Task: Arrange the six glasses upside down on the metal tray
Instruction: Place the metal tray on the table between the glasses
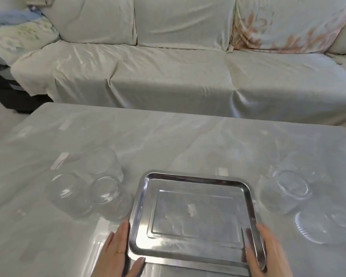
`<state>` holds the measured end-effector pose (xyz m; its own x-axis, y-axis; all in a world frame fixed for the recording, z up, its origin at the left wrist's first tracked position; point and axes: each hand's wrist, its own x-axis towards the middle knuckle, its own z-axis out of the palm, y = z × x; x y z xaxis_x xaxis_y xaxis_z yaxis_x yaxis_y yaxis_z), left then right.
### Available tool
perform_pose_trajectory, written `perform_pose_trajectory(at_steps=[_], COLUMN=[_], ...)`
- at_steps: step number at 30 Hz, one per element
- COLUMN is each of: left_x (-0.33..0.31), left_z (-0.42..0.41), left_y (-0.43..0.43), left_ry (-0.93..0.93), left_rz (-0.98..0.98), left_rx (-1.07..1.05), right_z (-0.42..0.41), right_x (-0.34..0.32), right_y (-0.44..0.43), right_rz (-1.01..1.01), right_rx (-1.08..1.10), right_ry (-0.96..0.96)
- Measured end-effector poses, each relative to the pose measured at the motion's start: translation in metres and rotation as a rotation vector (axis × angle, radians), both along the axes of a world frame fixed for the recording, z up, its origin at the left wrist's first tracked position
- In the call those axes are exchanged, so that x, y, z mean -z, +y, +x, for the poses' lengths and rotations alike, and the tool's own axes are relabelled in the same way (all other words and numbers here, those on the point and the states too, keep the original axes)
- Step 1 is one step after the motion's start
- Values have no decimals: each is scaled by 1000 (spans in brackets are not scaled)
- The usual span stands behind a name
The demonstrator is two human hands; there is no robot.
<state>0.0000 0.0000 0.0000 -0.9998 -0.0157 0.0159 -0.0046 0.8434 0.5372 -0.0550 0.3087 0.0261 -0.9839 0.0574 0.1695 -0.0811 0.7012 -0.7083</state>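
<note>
An empty metal tray [194, 177] lies flat on the table in front of me. My left hand [118, 254] rests against its left edge, thumb at the near left corner, fingers spread. My right hand [268, 252] lies along its right edge, thumb over the rim. Three clear glasses stand close together left of the tray: one at the back [105, 162], one at the far left [66, 191], one nearest the tray [110, 196]. More clear glasses sit to the right: one [286, 188] near the tray and one [326, 226] closer to me.
The table [168, 136] is covered with a pale shiny cloth. Behind it stands a sofa [168, 72] draped in light fabric, with cushions. A dark piece of furniture [6, 86] sits at the far left.
</note>
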Motion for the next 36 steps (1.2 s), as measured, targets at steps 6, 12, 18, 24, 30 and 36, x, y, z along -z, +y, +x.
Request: perform_pose_trajectory(at_steps=[6, 12, 18, 24, 30, 36], left_x=[0, 18, 13, 5, 3, 9], left_z=[-1, 12, 11, 14, 15, 17], left_y=[10, 4, 8, 9, 7, -7], left_ry=[39, 21, 16, -7, -19, -17], left_rz=[-83, -206, -153, -133, -88, -120], left_rx=[-4, -48, -81, -55, -50, -7], right_z=[3, 11, 16, 23, 24, 24], right_x=[15, 20, 16, 13, 16, 13], right_y=[0, 5, 7, 8, 8, 8], right_rz=[196, 162, 178, 201, 207, 259], right_rx=[95, 81, 30, -10, -24, -44], right_ry=[66, -70, -124, -99, -78, -68])
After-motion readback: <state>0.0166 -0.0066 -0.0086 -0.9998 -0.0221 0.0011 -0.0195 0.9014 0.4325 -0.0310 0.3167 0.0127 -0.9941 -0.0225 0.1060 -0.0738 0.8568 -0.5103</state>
